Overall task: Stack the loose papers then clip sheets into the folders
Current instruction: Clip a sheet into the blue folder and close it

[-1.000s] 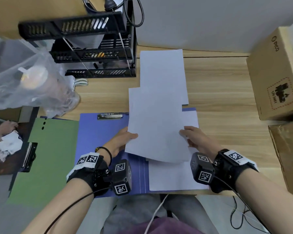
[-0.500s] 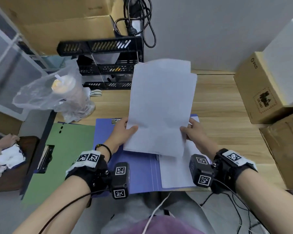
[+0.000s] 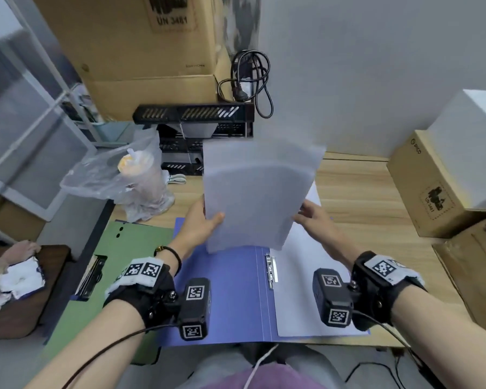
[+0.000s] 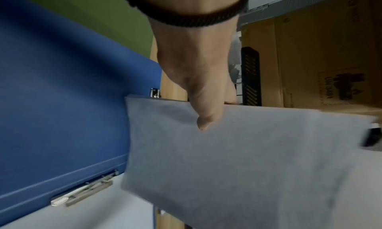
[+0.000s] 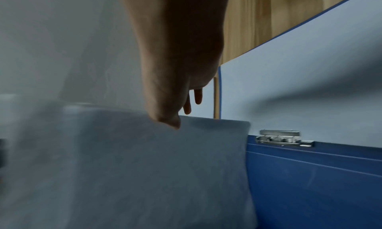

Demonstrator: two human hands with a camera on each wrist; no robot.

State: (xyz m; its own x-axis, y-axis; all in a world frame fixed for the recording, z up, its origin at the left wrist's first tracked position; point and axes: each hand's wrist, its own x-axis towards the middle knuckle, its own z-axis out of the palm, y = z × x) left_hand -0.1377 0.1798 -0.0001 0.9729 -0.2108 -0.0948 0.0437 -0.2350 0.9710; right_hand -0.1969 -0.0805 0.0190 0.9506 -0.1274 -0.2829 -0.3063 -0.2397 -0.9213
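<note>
A stack of white papers (image 3: 258, 197) stands nearly upright above the open blue folder (image 3: 230, 290), its lower edge just over the folder. My left hand (image 3: 208, 220) pinches the stack's left edge, thumb on the front face (image 4: 201, 123). My right hand (image 3: 306, 217) holds the right edge, thumb on the paper (image 5: 171, 123), two fingers straight behind. One white sheet (image 3: 306, 290) lies in the folder's right half beside the metal clip (image 3: 271, 272). A green folder (image 3: 124, 262) with its own clip (image 3: 91, 276) lies to the left.
A plastic bag with a drink cup (image 3: 129, 178) stands at the back left next to a black tray rack (image 3: 194, 116). Cardboard boxes (image 3: 429, 189) line the right side. A large box (image 3: 141, 66) and a coiled cable (image 3: 253, 82) sit above the rack.
Both hands have raised the papers from lying flat on the desk to nearly upright, and the separate sheets have come together into one stack. The view has tilted upward.
</note>
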